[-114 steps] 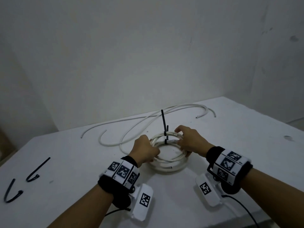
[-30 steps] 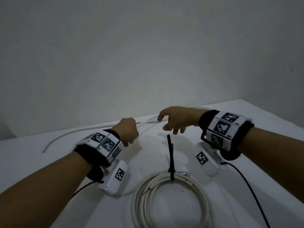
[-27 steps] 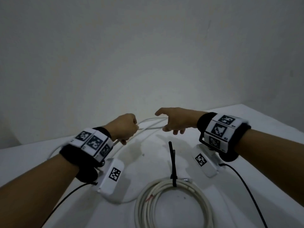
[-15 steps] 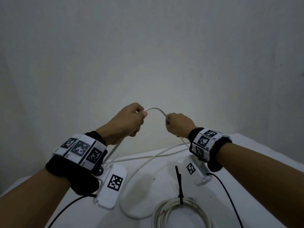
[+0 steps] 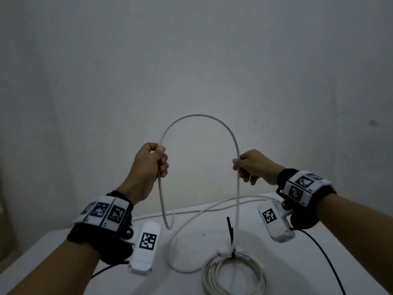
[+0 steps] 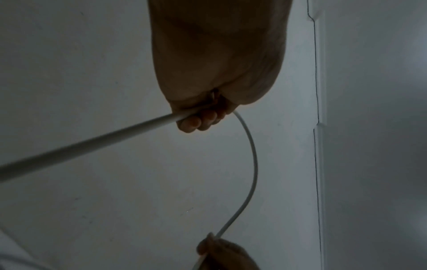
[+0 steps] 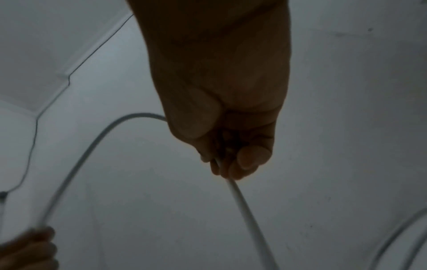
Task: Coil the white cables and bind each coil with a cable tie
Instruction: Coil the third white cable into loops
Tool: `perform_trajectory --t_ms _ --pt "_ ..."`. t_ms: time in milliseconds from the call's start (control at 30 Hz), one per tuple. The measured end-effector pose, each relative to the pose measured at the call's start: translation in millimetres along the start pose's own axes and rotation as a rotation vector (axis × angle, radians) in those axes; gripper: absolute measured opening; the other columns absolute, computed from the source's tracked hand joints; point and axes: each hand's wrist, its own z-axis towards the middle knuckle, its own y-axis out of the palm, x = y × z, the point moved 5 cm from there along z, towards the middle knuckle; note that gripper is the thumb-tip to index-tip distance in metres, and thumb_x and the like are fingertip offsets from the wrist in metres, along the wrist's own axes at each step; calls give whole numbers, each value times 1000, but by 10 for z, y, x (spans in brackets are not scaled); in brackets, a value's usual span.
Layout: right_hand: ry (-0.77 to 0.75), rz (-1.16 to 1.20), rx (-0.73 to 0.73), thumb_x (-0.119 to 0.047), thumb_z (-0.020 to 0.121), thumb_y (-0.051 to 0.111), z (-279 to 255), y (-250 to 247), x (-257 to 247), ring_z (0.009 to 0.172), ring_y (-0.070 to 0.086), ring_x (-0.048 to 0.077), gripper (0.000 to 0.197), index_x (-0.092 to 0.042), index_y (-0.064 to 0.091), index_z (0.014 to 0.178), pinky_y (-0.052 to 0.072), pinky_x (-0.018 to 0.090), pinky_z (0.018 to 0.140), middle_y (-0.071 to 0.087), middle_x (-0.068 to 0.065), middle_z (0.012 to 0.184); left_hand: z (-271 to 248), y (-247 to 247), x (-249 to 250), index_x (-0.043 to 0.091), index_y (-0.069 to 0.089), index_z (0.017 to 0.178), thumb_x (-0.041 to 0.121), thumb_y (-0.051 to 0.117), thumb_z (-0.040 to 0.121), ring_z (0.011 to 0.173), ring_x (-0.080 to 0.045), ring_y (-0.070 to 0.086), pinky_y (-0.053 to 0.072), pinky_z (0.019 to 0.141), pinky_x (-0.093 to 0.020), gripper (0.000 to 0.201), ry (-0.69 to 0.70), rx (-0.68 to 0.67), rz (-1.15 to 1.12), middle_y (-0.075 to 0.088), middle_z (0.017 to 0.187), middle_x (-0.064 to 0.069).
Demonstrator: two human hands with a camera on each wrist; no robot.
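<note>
A loose white cable (image 5: 200, 116) arches in the air between my two raised hands. My left hand (image 5: 154, 159) grips it in a fist at the arch's left foot (image 6: 198, 117), and a short end hangs below. My right hand (image 5: 244, 165) pinches the right foot (image 7: 221, 164); from there the cable drops to the white table (image 5: 63, 252) and trails away. A finished white coil (image 5: 234, 273) lies near the front edge, bound by a black cable tie (image 5: 231, 237) whose tail stands upright.
More of the loose cable (image 5: 212, 209) runs across the table toward the back wall and loops round beside the coil. Black sensor leads (image 5: 319, 248) hang from both wristbands. The wall stands close behind the table.
Both hands have left the bound coil, picked up the loose cable and lifted it. In the last half second they moved apart, widening the arch between them.
</note>
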Motion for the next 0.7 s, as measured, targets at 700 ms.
perform_trajectory --t_ms 700 --pt "491 1130 -42 -6 98 43 -1150 1532 -44 60 62 36 17 5 48 86 53 28 39 54 20 64 -603 153 -221 16 44 78 46 32 102 34 -12 32 23 36 -18 41 -165 201 -372 41 52 1"
